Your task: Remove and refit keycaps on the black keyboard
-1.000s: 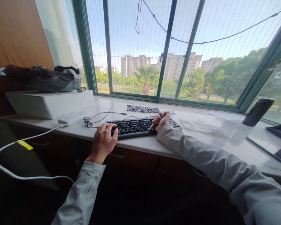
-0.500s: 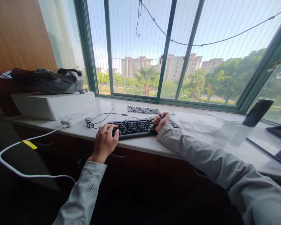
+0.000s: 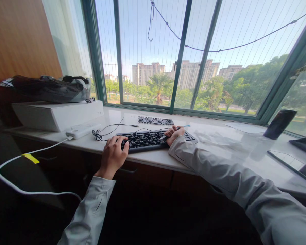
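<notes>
A black keyboard (image 3: 145, 140) lies near the front edge of the white counter. My left hand (image 3: 114, 153) grips its left end, fingers over the top and thumb on the front side. My right hand (image 3: 173, 136) is closed in a fist above the right part of the keys. In that fist is a dark slim tool (image 3: 164, 139) with a shiny metallic end pointing down-left at the keys; its exact kind is unclear. Behind the keyboard, small black keycaps (image 3: 155, 120) lie in rows. A thin black cable (image 3: 112, 131) runs behind the keyboard's left side.
At left stand a white box (image 3: 56, 115) with a dark plastic bag (image 3: 48, 89) on it and a white power strip (image 3: 80, 130). A small blue-tipped item (image 3: 187, 125) lies behind my right hand. Rightward are a black cylinder (image 3: 280, 124) and a tablet-like slab (image 3: 293, 165).
My right fist has lowered slightly and tilted toward the keys, with the tool still in it. My left hand stays on the keyboard's left end.
</notes>
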